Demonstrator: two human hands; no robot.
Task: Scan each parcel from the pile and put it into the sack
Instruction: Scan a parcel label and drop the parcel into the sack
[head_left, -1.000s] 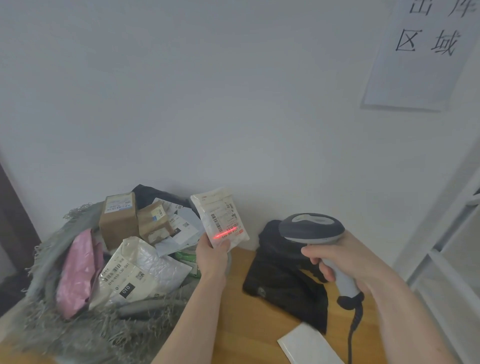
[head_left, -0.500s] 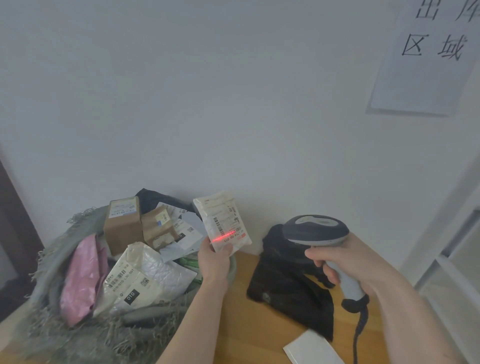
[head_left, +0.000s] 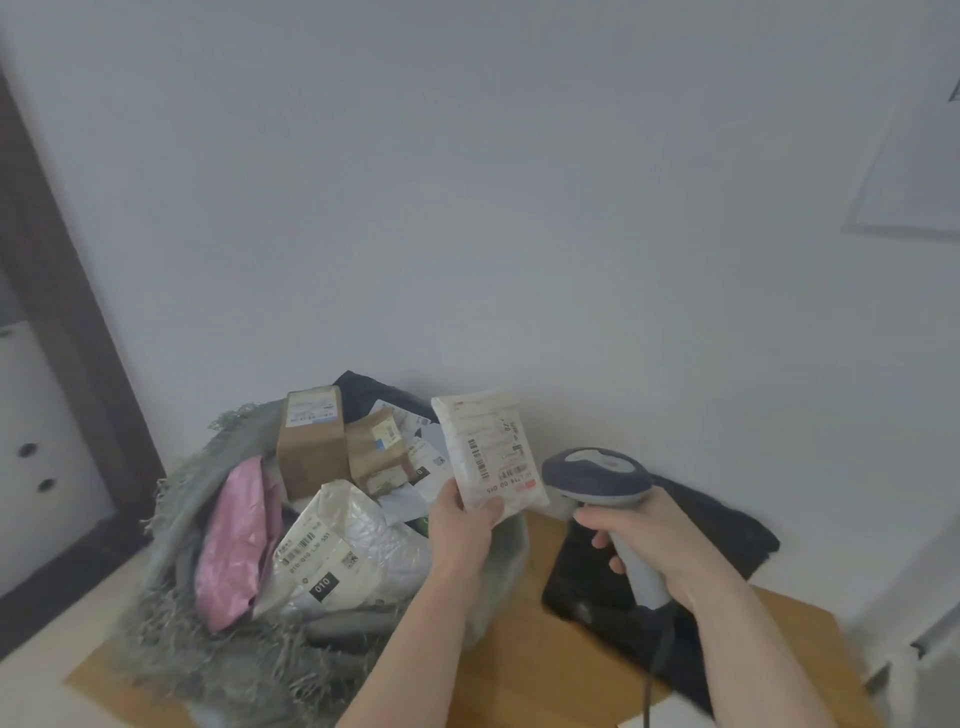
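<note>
A left hand (head_left: 460, 525) pinches a white, crinkled parcel (head_left: 488, 451) (barcoded label facing up), while the right hand (head_left: 654, 540) grips a grey scanner (head_left: 597, 475).

Two bare forearms are reaching forward from the bottom of the view. The left hand (head_left: 461, 525) is pinching the lower edge of a small white parcel (head_left: 488, 452), thumb on its front, holding it upright. The right hand (head_left: 660, 545) is curling its fingers around the handle of a grey scanner (head_left: 597, 475), wrist angled inward.
</note>
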